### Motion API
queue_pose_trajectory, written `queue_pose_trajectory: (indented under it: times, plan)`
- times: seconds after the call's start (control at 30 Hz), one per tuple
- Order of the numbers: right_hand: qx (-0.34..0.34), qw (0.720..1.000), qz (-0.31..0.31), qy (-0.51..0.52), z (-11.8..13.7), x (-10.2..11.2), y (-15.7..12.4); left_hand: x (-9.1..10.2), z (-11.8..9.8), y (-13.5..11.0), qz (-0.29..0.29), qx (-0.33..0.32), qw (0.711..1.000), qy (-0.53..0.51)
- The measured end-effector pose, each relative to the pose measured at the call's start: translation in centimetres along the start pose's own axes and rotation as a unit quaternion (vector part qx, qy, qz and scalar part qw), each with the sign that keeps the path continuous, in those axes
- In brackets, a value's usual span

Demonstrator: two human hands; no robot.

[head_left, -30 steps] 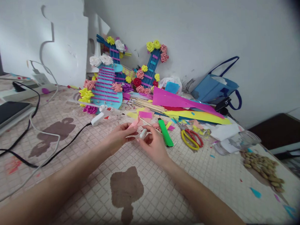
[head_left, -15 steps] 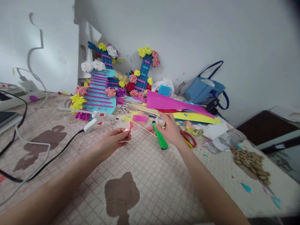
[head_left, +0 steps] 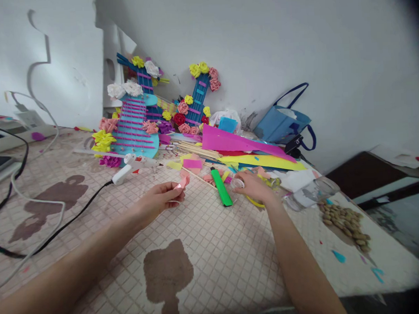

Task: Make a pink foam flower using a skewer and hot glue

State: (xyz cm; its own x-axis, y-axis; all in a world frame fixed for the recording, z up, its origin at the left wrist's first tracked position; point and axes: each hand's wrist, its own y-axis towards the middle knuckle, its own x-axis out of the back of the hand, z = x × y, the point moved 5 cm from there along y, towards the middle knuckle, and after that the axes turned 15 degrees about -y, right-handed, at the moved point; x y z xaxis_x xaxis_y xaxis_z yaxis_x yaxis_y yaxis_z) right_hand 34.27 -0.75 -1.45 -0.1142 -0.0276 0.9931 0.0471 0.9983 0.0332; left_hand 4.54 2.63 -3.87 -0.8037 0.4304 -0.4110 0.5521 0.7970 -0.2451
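Your left hand [head_left: 166,194] pinches the pink paper [head_left: 184,180] over the counter [head_left: 231,253]. Your right hand [head_left: 255,186] grasps the clear roll [head_left: 236,184] just beside the green cutter [head_left: 221,188]; whether the roll touches the counter cannot be determined.

Clear roll [head_left: 236,184] partly hidden, scissors [head_left: 255,202] mostly covered

Illumination moderate and diffuse, pale glare on white board [head_left: 70,66], wall [head_left: 246,39] to its right duller grey, shadows soft, table [head_left: 231,267] below it softly focused, dark blurred curved vignette far right of it.
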Motion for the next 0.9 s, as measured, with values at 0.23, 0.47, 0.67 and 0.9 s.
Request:
queue_pose_trajectory:
  times: [0.23,0.47,0.67,0.9]
  plan:
    - [0.089,0.984,0.097,0.122,0.8,0.3,-0.7,0.1,0.3,0.2,0.001,0.003,1.000,0.000]
    - [0.060,0.993,0.031,0.099,1.1,0.3,-0.2,0.1,0.3,0.2,0.004,0.003,1.000,0.008]
    - [0.000,0.998,0.003,0.061,0.9,-0.8,0.1,0.5,0.8,0.6,0.007,0.010,1.000,0.011]
    - [-0.021,0.989,-0.075,0.125,-0.4,1.2,-0.5,0.8,1.2,0.9,0.017,0.019,1.000,-0.001]
